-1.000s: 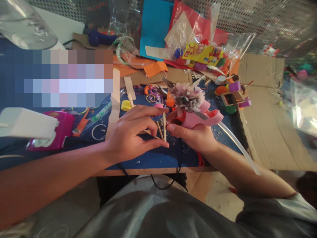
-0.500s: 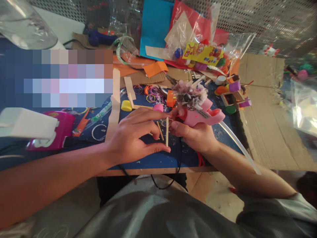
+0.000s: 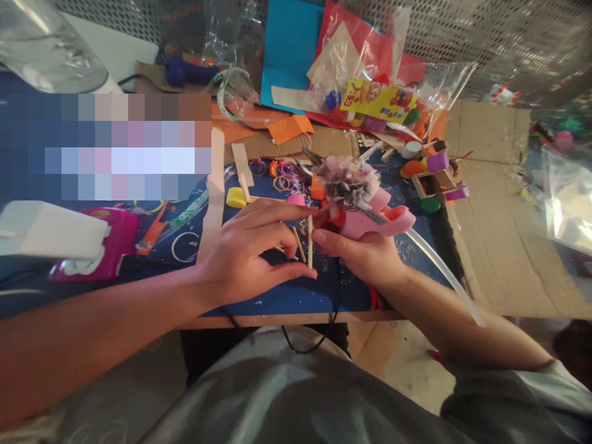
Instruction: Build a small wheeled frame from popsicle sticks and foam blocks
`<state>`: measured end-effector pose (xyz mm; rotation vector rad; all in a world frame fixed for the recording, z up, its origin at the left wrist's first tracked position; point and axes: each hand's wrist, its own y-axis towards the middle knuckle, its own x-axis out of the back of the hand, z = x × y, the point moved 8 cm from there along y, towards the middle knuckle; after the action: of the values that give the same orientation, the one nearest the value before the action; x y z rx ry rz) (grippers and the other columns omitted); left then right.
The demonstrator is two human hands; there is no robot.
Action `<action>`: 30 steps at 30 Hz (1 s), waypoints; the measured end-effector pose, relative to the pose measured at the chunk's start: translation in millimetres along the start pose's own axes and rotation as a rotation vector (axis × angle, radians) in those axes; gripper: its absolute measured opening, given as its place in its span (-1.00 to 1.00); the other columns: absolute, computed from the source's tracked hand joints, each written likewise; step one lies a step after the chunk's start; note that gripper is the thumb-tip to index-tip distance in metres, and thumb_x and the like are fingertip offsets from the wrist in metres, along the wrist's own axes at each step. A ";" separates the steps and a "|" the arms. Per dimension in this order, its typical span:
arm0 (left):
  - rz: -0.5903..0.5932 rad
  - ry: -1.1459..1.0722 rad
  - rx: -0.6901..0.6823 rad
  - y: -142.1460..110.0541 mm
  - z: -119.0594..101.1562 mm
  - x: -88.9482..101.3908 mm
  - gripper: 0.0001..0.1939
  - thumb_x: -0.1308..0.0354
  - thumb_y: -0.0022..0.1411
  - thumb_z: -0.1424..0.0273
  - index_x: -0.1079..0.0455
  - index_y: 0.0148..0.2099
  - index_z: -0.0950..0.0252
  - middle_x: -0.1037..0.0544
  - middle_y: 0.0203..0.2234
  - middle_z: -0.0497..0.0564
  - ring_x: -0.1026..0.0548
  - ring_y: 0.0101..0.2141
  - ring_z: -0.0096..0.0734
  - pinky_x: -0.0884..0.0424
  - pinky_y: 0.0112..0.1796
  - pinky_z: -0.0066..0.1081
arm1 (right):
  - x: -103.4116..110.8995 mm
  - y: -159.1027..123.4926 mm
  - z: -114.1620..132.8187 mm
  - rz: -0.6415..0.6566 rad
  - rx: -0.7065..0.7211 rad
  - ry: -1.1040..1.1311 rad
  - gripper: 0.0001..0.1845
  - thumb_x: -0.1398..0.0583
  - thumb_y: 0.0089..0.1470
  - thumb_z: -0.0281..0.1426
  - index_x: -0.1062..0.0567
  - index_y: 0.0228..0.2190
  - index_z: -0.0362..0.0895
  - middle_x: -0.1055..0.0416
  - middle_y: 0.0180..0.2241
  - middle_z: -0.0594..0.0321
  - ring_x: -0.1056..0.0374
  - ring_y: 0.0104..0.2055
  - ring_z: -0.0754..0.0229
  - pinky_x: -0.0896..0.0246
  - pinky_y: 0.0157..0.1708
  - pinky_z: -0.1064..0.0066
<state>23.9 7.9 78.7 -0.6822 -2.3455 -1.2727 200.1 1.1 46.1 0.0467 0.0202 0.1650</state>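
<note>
Left hand (image 3: 250, 246): thumb and index finger stand apart, the wooden stick (image 3: 310, 243) spanning the gap between their tips. Right hand (image 3: 372, 258): fingers wrap the pink glue gun (image 3: 361, 224), thumb just beside the stick.

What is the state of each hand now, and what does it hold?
Left hand: pinching a stick between thumb and finger.
Right hand: closed around the glue gun.
</note>
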 end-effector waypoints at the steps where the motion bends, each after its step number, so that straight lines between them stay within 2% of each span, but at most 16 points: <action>1: -0.002 0.002 -0.006 0.0 -0.6 0.0 -0.59 -0.68 0.32 0.20 -0.50 -0.22 0.21 -0.80 0.18 0.19 -0.79 0.14 -0.05 -0.70 0.19 -0.08 | 1.2 -0.1 -1.1 -0.011 -0.004 0.002 -0.46 -0.59 0.17 0.13 -0.59 -0.34 -0.01 -0.52 -0.41 0.32 -0.31 -0.44 0.22 -0.34 -0.43 0.28; 6: 0.010 0.016 -0.018 0.4 -3.5 0.4 -0.60 -0.66 0.35 0.15 -0.50 -0.21 0.20 -0.80 0.17 0.17 -0.79 0.11 -0.05 -0.72 0.17 -0.07 | 7.3 -1.2 -4.9 -0.082 -0.005 0.017 -0.47 -0.64 0.11 0.01 -0.52 -0.32 0.01 -0.55 -0.35 0.32 -0.38 -0.37 0.18 -0.38 -0.39 0.27; 10: 0.012 0.015 -0.024 1.8 -5.7 2.7 -0.59 -0.68 0.31 0.14 -0.50 -0.19 0.17 -0.81 0.18 0.16 -0.79 0.14 -0.01 -0.72 0.18 -0.05 | 11.6 -1.0 -8.7 -0.103 0.008 0.076 -0.51 -0.62 0.14 -0.05 -0.49 -0.31 0.01 -0.54 -0.32 0.32 -0.34 -0.35 0.20 -0.30 -0.42 0.31; 13: 0.029 0.016 -0.024 2.9 -5.4 3.2 -0.61 -0.67 0.33 0.15 -0.52 -0.19 0.17 -0.81 0.19 0.16 -0.79 0.12 -0.02 -0.73 0.17 -0.03 | 13.9 -0.2 -11.7 -0.110 0.005 0.105 -0.52 -0.61 0.16 -0.06 -0.48 -0.29 0.02 -0.51 -0.32 0.33 -0.30 -0.38 0.21 -0.23 -0.46 0.32; 18: 0.038 0.018 -0.029 3.3 -4.9 4.1 -0.60 -0.67 0.32 0.14 -0.53 -0.20 0.19 -0.81 0.19 0.19 -0.79 0.16 0.02 -0.73 0.19 -0.02 | 15.2 0.1 -10.8 -0.160 -0.006 0.141 -0.42 -0.64 0.11 -0.05 -0.40 -0.28 0.03 -0.48 -0.32 0.36 -0.26 -0.43 0.24 -0.23 -0.45 0.29; 23: 0.048 0.016 -0.028 3.2 -5.5 3.7 -0.59 -0.68 0.32 0.14 -0.52 -0.19 0.18 -0.80 0.22 0.19 -0.78 0.17 0.02 -0.73 0.20 -0.02 | 16.6 -0.3 -8.9 -0.185 0.022 0.214 -0.42 -0.66 0.11 -0.11 -0.39 -0.25 0.05 -0.50 -0.33 0.39 -0.28 -0.44 0.26 -0.19 -0.47 0.32; 30: 0.047 0.023 -0.021 2.2 -6.1 3.0 -0.60 -0.63 0.37 0.10 -0.54 -0.22 0.20 -0.82 0.15 0.22 -0.78 0.15 0.00 -0.73 0.19 -0.03 | 18.6 2.4 -12.0 -0.197 0.003 0.199 -0.37 -0.66 0.06 -0.01 -0.38 -0.29 0.04 -0.46 -0.35 0.39 -0.28 -0.46 0.26 -0.21 -0.49 0.31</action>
<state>23.3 4.4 84.9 -0.7216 -2.2868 -1.2796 217.7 7.0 33.9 0.0308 0.2229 -0.0283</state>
